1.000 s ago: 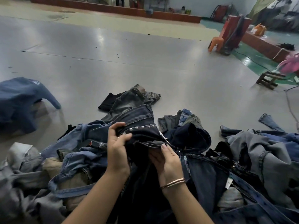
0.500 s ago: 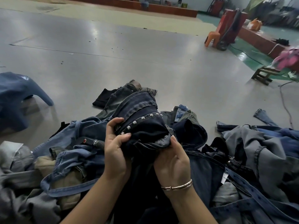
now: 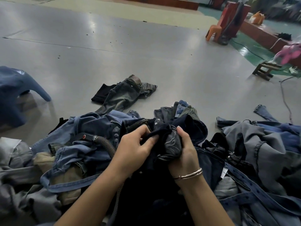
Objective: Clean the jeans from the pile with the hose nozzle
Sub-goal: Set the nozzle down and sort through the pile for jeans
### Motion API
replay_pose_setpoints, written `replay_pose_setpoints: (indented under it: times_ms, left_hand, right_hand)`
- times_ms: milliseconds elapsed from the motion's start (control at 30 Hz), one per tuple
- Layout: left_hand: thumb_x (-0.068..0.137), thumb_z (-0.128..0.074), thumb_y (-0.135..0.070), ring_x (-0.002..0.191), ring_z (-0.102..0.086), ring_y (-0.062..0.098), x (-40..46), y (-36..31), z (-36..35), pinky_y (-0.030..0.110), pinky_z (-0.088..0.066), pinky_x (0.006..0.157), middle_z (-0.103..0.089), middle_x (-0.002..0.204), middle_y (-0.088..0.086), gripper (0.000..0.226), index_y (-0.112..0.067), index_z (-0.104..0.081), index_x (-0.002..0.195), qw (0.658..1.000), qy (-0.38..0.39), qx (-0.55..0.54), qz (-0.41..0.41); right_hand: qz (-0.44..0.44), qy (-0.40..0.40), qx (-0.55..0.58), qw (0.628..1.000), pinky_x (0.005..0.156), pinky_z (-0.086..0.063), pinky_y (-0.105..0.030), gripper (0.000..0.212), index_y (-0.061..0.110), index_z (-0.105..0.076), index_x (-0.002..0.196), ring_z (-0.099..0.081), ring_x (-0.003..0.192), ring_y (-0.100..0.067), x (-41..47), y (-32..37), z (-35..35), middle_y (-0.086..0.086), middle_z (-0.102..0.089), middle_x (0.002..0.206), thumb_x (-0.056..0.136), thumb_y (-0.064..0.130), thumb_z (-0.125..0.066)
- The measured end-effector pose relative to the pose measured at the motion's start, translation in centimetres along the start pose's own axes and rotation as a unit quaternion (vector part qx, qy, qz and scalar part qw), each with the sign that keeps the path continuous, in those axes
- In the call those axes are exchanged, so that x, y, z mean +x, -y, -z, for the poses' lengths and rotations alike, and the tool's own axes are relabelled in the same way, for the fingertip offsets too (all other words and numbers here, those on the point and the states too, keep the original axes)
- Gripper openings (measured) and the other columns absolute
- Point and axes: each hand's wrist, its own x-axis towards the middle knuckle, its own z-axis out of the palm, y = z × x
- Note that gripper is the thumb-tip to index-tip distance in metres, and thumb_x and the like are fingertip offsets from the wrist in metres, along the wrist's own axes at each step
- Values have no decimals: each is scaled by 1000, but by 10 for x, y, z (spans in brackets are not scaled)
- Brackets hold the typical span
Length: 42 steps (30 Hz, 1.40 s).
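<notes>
Both hands clamped on the dark jeans (image 3: 164, 137) atop the pile (image 3: 254, 144).
Left of those jeans, the hose nozzle (image 3: 87, 137) lies on blue denim, its ribbed hose (image 3: 107, 145) curving under your wrist; your left hand (image 3: 135, 149) pinches the dark fabric, fingers curled; just beside it your right hand (image 3: 184, 150), a bangle (image 3: 189, 174) on the wrist, grips the bunched grey lining; beyond the jeans, a faded pair (image 3: 123, 93) lies apart on the floor (image 3: 146, 51).

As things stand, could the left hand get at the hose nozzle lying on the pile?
Probably yes, once freed. The hose nozzle lies exposed on the denim just left of the left hand, with nothing covering it. But that hand grips the dark jeans, as does the right hand.
</notes>
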Motion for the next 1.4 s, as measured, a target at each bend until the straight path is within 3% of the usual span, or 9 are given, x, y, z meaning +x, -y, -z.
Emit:
replay_pose_setpoints:
  times_ms: [167,367,467,533,800,900,1067,1233,1400]
  left_hand:
    - [80,-63,-25,64,-43,18,-3,-4,-4,30,-37,58,-49,66,8,22,-13,-49,69,940,7,-330,87]
    - [77,-65,-31,71,-61,23,-8,-12,-5,28,-53,60,-63,80,15,21,-11,-59,74,895,-16,-412,170]
    - [93,-53,-32,66,-69,21,2,-15,11,29,-58,58,-70,68,8,43,-12,-66,58,867,-120,-451,175]
    - [95,-48,-32,66,-69,16,8,-12,34,27,-58,63,-66,60,1,50,-21,-63,48,882,-170,-431,78]
    - [65,-71,-63,80,-63,7,0,-4,3,24,-49,74,-68,85,-8,47,-22,-61,85,992,35,-2,118]
    - [82,-71,-21,60,-55,7,3,-3,12,24,-44,62,-64,66,-4,22,-17,-55,67,988,46,-126,81]
    - [73,-58,-14,49,-53,-1,9,-12,11,10,-44,51,-58,53,-9,16,-8,-44,69,917,69,-385,86]
    - [72,-57,-13,62,-58,-3,8,-14,8,9,-48,63,-63,63,-10,13,-6,-47,76,925,73,-374,4]
    - [83,-66,-10,107,-57,7,6,-7,15,24,-47,90,-59,111,-8,33,-24,-54,111,971,48,-164,-164]
  right_hand:
    - [-8,70,77,995,89,-51,-52,59,-8,-71,101,-69,95,-37,-7,6,3,-26,-69,105,51,16,-91]
    - [7,16,-81,997,86,-56,-39,40,-8,-73,94,-70,90,-30,-5,15,8,-22,-72,99,81,29,-65]
    - [145,-171,-431,874,71,-51,-37,45,-21,-63,85,-60,70,-28,5,20,23,-22,-68,79,94,23,-58]
    - [189,-222,-467,835,70,-50,-44,52,-27,-54,92,-58,68,-43,9,22,35,-35,-65,84,96,25,-58]
    - [130,-105,-326,930,75,-54,-35,25,11,-77,68,-65,73,-22,-7,8,14,-9,-72,73,74,31,-64]
    - [61,-95,-178,977,88,-55,-43,39,-4,-74,90,-68,86,-33,-11,11,6,-23,-71,92,77,30,-62]
    - [-56,12,89,994,102,-46,-44,69,-1,-63,121,-60,108,-30,-20,12,-11,-22,-62,117,61,24,-87]
    - [-21,39,135,990,118,-19,-43,84,-2,-56,127,-42,128,-28,-22,18,-14,-19,-49,134,54,17,-92]
    - [-14,-5,43,999,84,-58,-34,41,4,-77,91,-71,86,-23,-22,14,-5,-14,-73,94,77,39,-59]
